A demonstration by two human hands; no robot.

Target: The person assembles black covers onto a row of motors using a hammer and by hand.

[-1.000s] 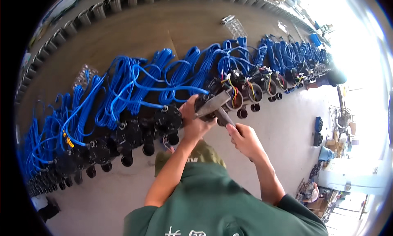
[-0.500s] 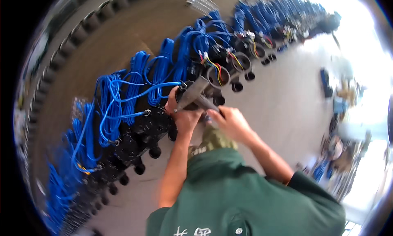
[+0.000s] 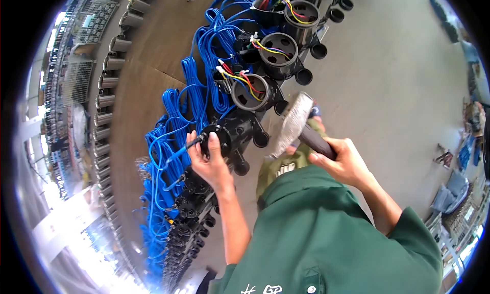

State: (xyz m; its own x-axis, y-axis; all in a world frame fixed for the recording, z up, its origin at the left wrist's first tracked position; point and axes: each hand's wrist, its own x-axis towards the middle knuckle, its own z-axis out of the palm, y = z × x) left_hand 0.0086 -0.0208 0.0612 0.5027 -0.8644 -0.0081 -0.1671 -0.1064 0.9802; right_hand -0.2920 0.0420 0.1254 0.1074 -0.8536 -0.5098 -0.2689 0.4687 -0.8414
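Brown flat work surface (image 3: 148,84): stretched along the left of the view, with its edge bent by the lens.
Silver-grey metal cylinders (image 3: 113,63): set out in a long curved row along the far side of that surface.
Pale grey floor (image 3: 388,74): seen to the right of the row of parts.
Black cylindrical housing (image 3: 237,128): laid on its side, its round end turned toward the lower left, just below the nearest open cylinder.
Left hand (image 3: 209,164): held wide, thumb and fingers spread at the round end of the housing; the thumb is laid against it, and the fingers are placed beside the cable fitting. How firmly it is pressed cannot be told.
Blue cable (image 3: 176,157): joined to the round end and led away toward the lower left.
Right hand (image 3: 339,158): wrapped around the dark handle of a hammer.
Silver-headed hammer (image 3: 293,124): held to the right of the housing and apart from it, its head slanted.
Dark grey open-topped cylinders (image 3: 303,36): stood upright in a line above the housing, with red, yellow and blue wires (image 3: 278,51) draped across their mouths.
Bundled blue cables (image 3: 190,84): laid in loops between the cylinders and the brown surface.
Dark green shirt (image 3: 306,222): shown below the hands.
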